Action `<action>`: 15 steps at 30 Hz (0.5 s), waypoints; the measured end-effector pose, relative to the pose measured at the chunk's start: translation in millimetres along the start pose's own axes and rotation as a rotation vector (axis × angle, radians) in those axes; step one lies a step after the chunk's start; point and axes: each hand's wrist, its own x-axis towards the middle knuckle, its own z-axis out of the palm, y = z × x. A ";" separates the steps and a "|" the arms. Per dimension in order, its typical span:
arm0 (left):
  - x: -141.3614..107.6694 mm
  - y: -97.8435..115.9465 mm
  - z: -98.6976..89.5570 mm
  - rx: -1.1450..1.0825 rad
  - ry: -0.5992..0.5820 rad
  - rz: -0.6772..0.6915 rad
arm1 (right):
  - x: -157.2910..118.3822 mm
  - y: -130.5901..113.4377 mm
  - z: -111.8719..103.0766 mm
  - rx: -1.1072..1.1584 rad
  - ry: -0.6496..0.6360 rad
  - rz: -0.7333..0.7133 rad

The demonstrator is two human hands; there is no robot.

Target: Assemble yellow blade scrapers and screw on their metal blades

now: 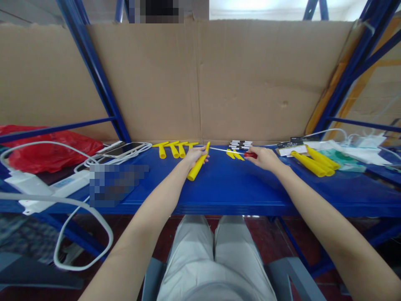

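Observation:
My left hand (197, 156) is closed around a yellow T-shaped plastic tool (196, 168), its tubular handle slanting down toward me. In my right hand (264, 157) is a screwdriver (250, 154) with a red handle, its long metal shaft pointing left at the head of the yellow tool. Whether the tip touches it, I cannot tell. Several similar yellow T-shaped tools (173, 149) lie left of my left hand. Close to the screwdriver are small yellow pieces (238, 155) and a stack of black-and-white strips (240, 144).
Loose yellow handles (313, 164) lie at the right beside a small box (292, 147). On the left are a phone (125, 149), a white power strip (58, 190), cables and a red plastic bag (52, 148). Cardboard (250, 79) stands behind the blue table (232, 188).

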 end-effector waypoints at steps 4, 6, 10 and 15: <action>0.9 0.2 -1.7 -0.021 0.009 0.001 | 0.3 -2.5 1.2 0.040 -0.057 -0.001; 2.1 -0.7 -2.2 -0.016 0.006 0.000 | 0.4 -3.1 2.0 0.065 -0.064 0.002; 3.2 -1.9 -1.7 0.009 0.006 0.003 | 1.1 -1.9 3.6 0.094 -0.054 -0.005; -0.3 -0.5 1.8 0.033 0.020 0.006 | 2.4 1.2 5.0 0.104 -0.042 0.015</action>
